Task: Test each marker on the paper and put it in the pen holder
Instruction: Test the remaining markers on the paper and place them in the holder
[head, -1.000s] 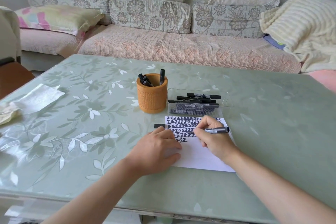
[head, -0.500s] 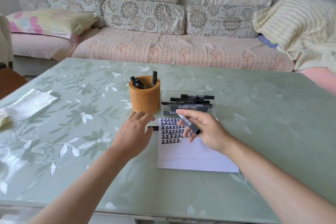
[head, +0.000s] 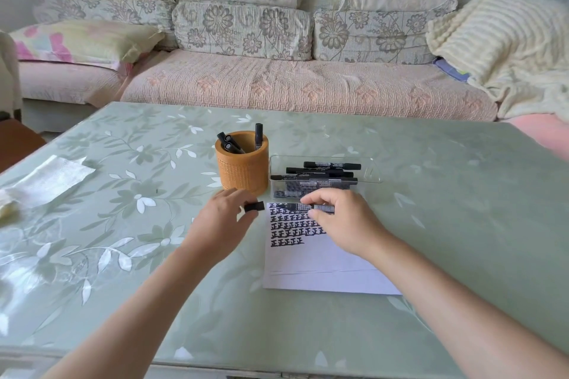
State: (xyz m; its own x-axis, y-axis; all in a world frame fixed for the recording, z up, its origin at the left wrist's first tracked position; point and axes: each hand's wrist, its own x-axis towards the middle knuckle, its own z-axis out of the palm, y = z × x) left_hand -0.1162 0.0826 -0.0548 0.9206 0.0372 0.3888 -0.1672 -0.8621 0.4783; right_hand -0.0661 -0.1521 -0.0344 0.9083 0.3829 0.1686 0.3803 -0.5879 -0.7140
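At frame centre the right hand pinches the marker level over the paper's top edge. The left hand pinches its cap just beside it. The marker looks light, rigid and smooth: grip mid-barrel, clear of the tip. The holder, above the left hand, contains three markers. The clear tray to its right contains several more.

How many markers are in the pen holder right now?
3. Two leaning markers sit together at the left of the pen holder; one upright marker stands at its right rim. Others may be hidden inside.
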